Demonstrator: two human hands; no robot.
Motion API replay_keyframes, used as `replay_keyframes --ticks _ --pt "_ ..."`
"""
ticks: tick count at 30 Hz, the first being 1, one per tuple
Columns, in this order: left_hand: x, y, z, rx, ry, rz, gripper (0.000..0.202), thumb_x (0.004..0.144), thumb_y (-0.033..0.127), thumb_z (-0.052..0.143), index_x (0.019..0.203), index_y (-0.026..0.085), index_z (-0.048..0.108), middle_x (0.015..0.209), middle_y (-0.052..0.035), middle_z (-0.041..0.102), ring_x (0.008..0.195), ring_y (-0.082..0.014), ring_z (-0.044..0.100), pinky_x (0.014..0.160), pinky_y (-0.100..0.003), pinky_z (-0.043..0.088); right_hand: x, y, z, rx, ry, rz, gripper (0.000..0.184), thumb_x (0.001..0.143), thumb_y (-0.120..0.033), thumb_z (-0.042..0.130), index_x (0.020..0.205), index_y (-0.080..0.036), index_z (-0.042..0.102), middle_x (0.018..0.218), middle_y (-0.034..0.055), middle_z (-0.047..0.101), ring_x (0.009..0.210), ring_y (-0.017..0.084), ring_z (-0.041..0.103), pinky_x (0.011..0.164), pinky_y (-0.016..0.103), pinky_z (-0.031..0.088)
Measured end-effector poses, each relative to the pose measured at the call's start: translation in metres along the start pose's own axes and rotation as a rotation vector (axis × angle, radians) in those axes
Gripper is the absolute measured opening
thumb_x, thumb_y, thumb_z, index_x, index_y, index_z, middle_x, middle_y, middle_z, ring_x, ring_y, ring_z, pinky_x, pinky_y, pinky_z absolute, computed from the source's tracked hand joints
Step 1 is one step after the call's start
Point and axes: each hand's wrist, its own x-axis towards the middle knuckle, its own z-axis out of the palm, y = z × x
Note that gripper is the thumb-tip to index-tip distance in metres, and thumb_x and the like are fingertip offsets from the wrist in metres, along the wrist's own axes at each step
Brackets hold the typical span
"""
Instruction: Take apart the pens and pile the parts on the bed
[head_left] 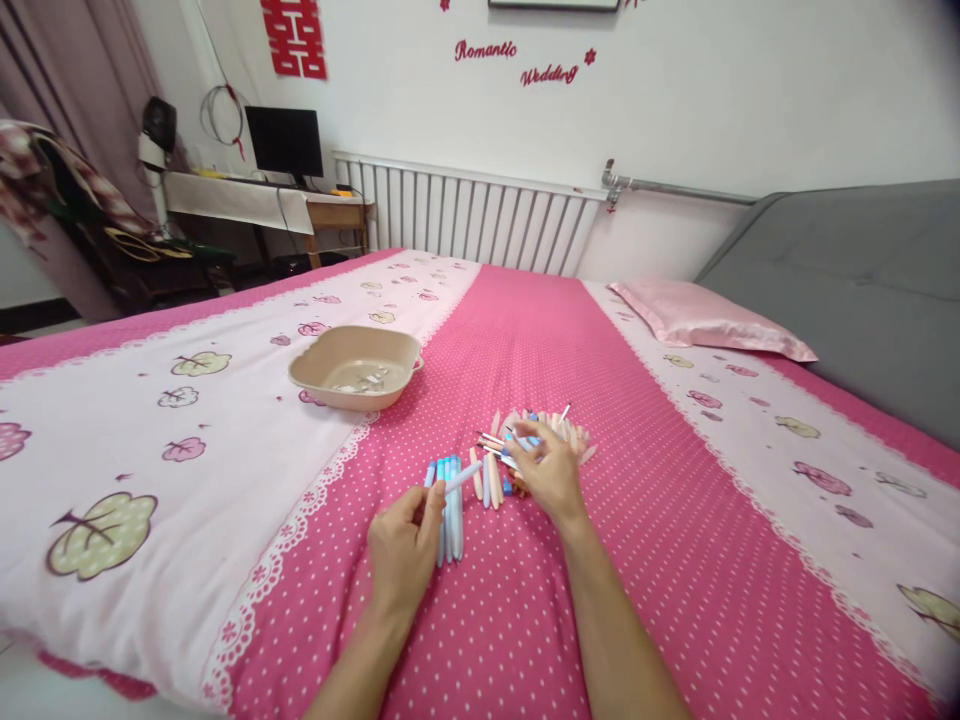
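My left hand [411, 532] pinches a pale lavender marker [463, 478] between thumb and fingers, its free end pointing up and to the right. Under and beside that hand, several light blue markers [452, 520] lie side by side on the pink bedspread. My right hand [551, 468] is at the loose pile of pens, its bent fingers closed round a light blue marker [521, 440], which they partly hide. Peach, pink and white pens [577, 437] spread out behind that hand. Between both hands, a few peach and lavender markers [491, 482] lie roughly parallel.
A beige plastic basin [356, 395] with small whitish bits inside stands on the bed, beyond my left hand. A pink pillow [709, 318] rests at the right by the grey headboard [847, 290]. A radiator [472, 215] and a desk with a monitor [285, 142] stand behind.
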Motion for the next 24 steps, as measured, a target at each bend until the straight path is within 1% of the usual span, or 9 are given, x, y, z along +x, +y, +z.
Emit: replay_keyframes --ticks 2,3,5,8,10,14,16,18,24 --pt "0.0 -0.001 0.001 0.01 -0.021 0.022 0.041 0.083 0.046 0.039 0.064 0.016 0.06 0.053 0.0002 0.057 0.047 -0.0113 0.048 0.05 -0.022 0.031 -0.006 -0.01 0.008 0.176 -0.341 -0.091 0.037 0.075 -0.038 0.055 0.107 -0.018 0.059 0.097 0.0053 0.063 0.055 0.01 0.049 0.054 0.023 0.04" --pt "0.0 -0.001 0.001 0.008 -0.025 0.024 0.041 0.083 0.046 0.039 0.064 0.016 0.06 0.054 -0.0003 0.058 0.047 -0.0115 0.048 0.05 -0.022 0.031 -0.009 -0.015 0.011 0.21 -0.449 -0.136 0.036 0.076 -0.038 0.055 0.106 -0.02 0.06 0.095 0.0044 0.064 0.055 0.009 0.049 0.054 0.023 0.039" --pt "0.0 -0.001 0.001 0.0 -0.031 0.019 0.041 0.083 0.046 0.038 0.064 0.016 0.059 0.055 -0.0009 0.059 0.048 -0.012 0.05 0.051 -0.022 0.032 -0.014 -0.022 0.014 0.225 -0.555 -0.215 0.03 0.078 -0.038 0.055 0.101 -0.021 0.064 0.091 0.0033 0.066 0.062 0.011 0.052 0.058 0.022 0.04" --pt "0.0 0.001 0.0 -0.007 -0.03 0.014 0.04 0.083 0.046 0.037 0.065 0.017 0.059 0.057 -0.0007 0.059 0.051 -0.0127 0.052 0.053 -0.023 0.034 -0.014 -0.023 0.013 0.249 -0.58 -0.237 0.026 0.08 -0.038 0.052 0.092 -0.02 0.068 0.081 0.0026 0.067 0.068 0.013 0.056 0.062 0.023 0.04" --pt "0.0 0.003 -0.001 -0.008 0.004 -0.001 0.04 0.083 0.047 0.037 0.069 0.018 0.06 0.058 0.0 0.059 0.053 -0.0133 0.052 0.055 -0.023 0.035 -0.009 -0.016 0.01 0.245 -0.476 -0.181 0.026 0.079 -0.038 0.053 0.09 -0.019 0.068 0.079 0.0029 0.067 0.068 0.014 0.057 0.061 0.024 0.04" --pt "0.003 0.002 -0.003 0.062 0.128 -0.086 0.035 0.079 0.049 0.042 0.079 0.019 0.059 0.063 0.0007 0.058 0.057 -0.0147 0.053 0.057 -0.025 0.037 0.002 0.005 -0.003 0.018 0.085 0.0 0.027 0.077 -0.037 0.053 0.087 -0.017 0.068 0.087 0.007 0.067 0.079 0.019 0.058 0.072 0.029 0.041" --pt "0.004 -0.001 -0.002 0.124 0.15 -0.124 0.033 0.076 0.049 0.047 0.085 0.019 0.058 0.069 -0.0003 0.059 0.062 -0.0161 0.055 0.059 -0.026 0.039 0.005 0.013 -0.009 -0.169 0.298 0.067 0.028 0.077 -0.036 0.051 0.088 -0.016 0.068 0.09 0.0097 0.066 0.082 0.022 0.057 0.074 0.032 0.04" --pt "0.005 -0.005 -0.001 0.193 0.129 -0.136 0.031 0.075 0.044 0.049 0.091 0.019 0.056 0.078 -0.0025 0.061 0.069 -0.0181 0.056 0.062 -0.028 0.04 0.006 0.019 -0.013 -0.323 0.374 0.1 0.028 0.076 -0.032 0.049 0.091 -0.016 0.067 0.092 0.0116 0.065 0.083 0.024 0.056 0.073 0.033 0.039" --pt "0.006 -0.008 0.002 0.394 -0.053 -0.126 0.028 0.074 0.037 0.048 0.09 0.016 0.06 0.088 -0.0077 0.061 0.084 -0.0232 0.057 0.072 -0.031 0.04 0.007 0.029 -0.009 -0.47 0.364 0.024 0.026 0.072 -0.023 0.05 0.09 -0.014 0.066 0.089 0.0123 0.064 0.083 0.024 0.052 0.078 0.034 0.036"
